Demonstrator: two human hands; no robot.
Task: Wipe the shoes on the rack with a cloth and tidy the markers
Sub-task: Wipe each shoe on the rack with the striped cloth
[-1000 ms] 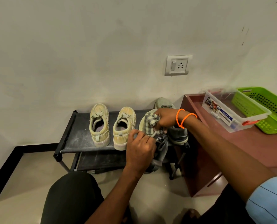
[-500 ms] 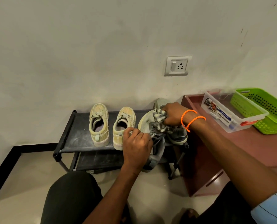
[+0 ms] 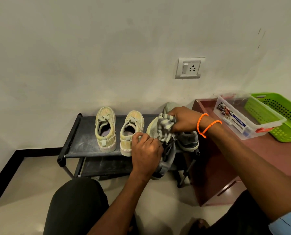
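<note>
My left hand [image 3: 147,150] grips a grey sneaker [image 3: 166,160], held tilted over the front edge of the black shoe rack [image 3: 81,143]. My right hand [image 3: 182,120] presses a grey-and-white striped cloth [image 3: 165,127] against the sneaker's pale sole near the toe. The second grey sneaker [image 3: 188,140] stands on the rack's right end, partly hidden behind my right hand. Two yellowish canvas shoes [image 3: 105,129] [image 3: 131,131] stand side by side on the rack's top shelf. No loose markers are visible.
A reddish-brown low table [image 3: 277,160] stands right of the rack. On it are a clear plastic box [image 3: 243,121] with a label and a green perforated basket [image 3: 277,114]. A wall socket [image 3: 189,67] is above. My knees are at the bottom of the view.
My right hand with the cloth has moved up along the sneaker toward its toe. My left hand has shifted slightly left while it keeps hold of the shoe.
</note>
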